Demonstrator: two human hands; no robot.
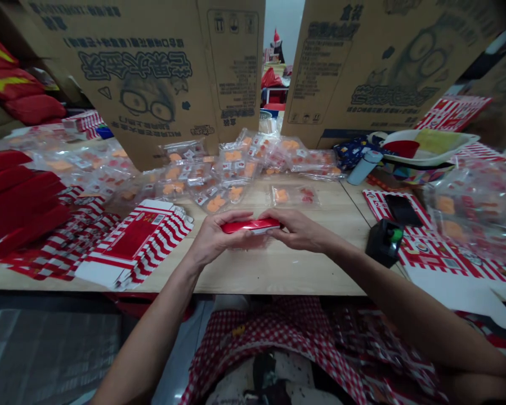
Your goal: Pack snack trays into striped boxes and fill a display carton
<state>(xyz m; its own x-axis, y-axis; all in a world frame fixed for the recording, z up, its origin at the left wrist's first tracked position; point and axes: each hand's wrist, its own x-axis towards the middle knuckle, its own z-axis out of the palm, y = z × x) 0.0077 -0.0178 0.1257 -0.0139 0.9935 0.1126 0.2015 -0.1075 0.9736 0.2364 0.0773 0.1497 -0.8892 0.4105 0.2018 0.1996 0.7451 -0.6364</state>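
Wooden tabletop (309,274), red pack (251,225) partly hidden

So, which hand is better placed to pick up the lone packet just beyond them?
Probably the right hand: the packet lies just beyond it, farther from the left hand. Both hold the red-and-white item, so the left would keep it.

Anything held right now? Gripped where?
Yes, a flat red-and-white item, seen nearly edge-on: the left hand grips its left end, the right hand its right end.
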